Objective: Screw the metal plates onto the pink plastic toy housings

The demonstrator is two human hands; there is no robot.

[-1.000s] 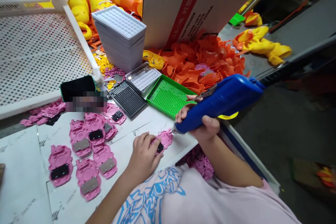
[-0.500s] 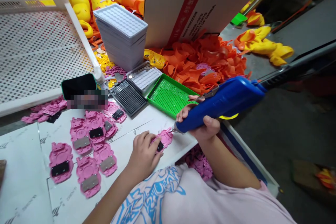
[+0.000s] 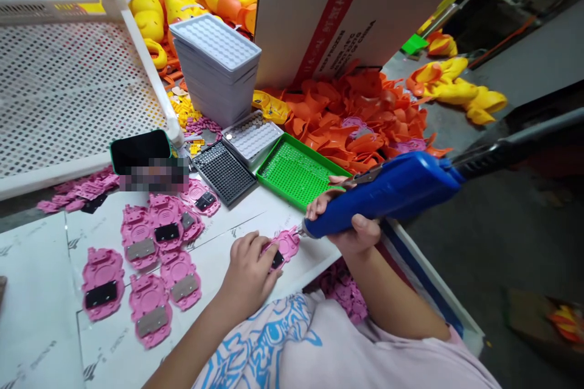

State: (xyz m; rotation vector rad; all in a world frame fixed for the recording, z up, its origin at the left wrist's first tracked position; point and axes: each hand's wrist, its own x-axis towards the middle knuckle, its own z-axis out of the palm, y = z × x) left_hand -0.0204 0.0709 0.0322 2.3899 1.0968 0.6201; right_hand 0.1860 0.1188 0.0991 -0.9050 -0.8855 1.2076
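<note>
Filling the far left, a white perforated crate (image 3: 59,91) stands before a heap of yellow and orange figures (image 3: 149,15). Along its near edge lies a pile of small pink parts (image 3: 82,193), and on the near left of the table (image 3: 39,292) you have several pink plates (image 3: 103,266), fitted with black or grey rectangles. A dark-screened phone (image 3: 141,151) sits just beyond them, with a blurred patch below it. Further right, a tall stack of white trays (image 3: 216,82) rises at the far side; a black tray (image 3: 223,173) lies nearer, and beside it a shallow white tray (image 3: 253,140) with small round pieces at its far end.

Your left grip (image 3: 250,264) rests right of the plates, its fingers loosely bent over the left part of a lone pink plate (image 3: 289,244), holding it down near the table's near edge. Beyond it lies a green tray (image 3: 301,170). A cardboard box (image 3: 319,12) stands behind. Your right grip (image 3: 356,234) is wrapped firmly around a blue power driver (image 3: 392,188), whose bit points left at the lone plate's right end; I cannot tell whether they touch. Orange pieces (image 3: 365,109) pile up beyond the driver, and yellow pieces (image 3: 469,88) lie far right.
</note>
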